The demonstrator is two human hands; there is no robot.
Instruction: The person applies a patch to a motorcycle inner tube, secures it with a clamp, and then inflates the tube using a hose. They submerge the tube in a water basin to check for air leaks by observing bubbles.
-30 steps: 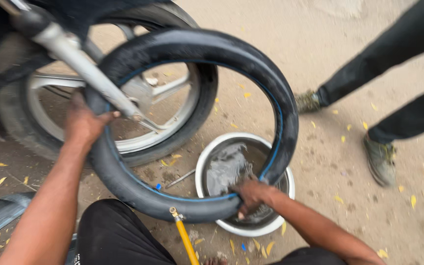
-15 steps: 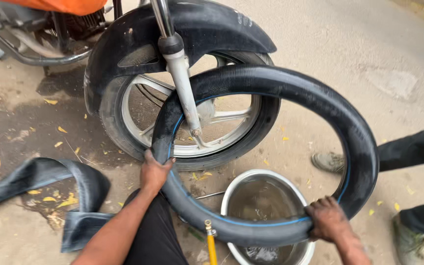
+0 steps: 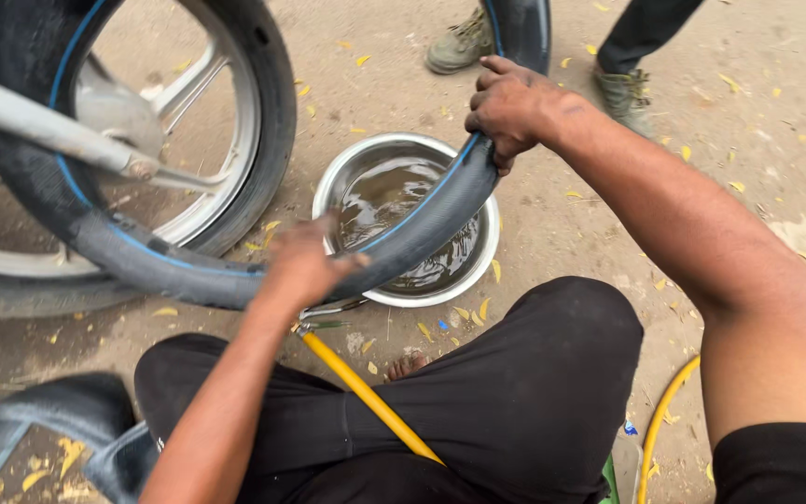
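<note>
bare dusty ground (image 3: pixel 720 149) in daylight, strewn with small yellow leaves (image 3: pixel 363 60).

packages: none | labels: none | signs: none | screens: none

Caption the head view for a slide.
Both hands, left hand and right hand, hold an inflated inner tube over a water-filled steel basin beside a motorcycle wheel.

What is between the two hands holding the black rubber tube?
In the head view, a stretch of the inner tube runs from the left hand to the right hand, over the steel bowl of murky water.
</note>
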